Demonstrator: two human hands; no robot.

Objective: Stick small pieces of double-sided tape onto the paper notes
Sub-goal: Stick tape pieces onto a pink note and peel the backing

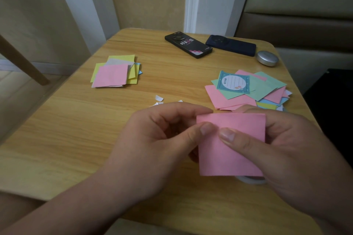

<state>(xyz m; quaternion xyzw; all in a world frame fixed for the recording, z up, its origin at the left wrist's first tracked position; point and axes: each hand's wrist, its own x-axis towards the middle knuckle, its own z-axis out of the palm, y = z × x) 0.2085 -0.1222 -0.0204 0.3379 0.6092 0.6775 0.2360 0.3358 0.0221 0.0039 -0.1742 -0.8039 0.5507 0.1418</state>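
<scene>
Over a wooden table (76,139), the left hand (152,139) and right hand (286,149) each pinch a pink note (229,158), thumbs pressed together near its top, likely rubbing tape down.

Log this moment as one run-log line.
left hand pinches pink note | right hand pinches same note | tape roll beneath, mostly hidden | white scraps on table

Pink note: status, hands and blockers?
Left hand, right hand both pinch pink note, thumbs on its face. White ring, likely tape roll, half hidden beneath. Nothing in the way.
</scene>
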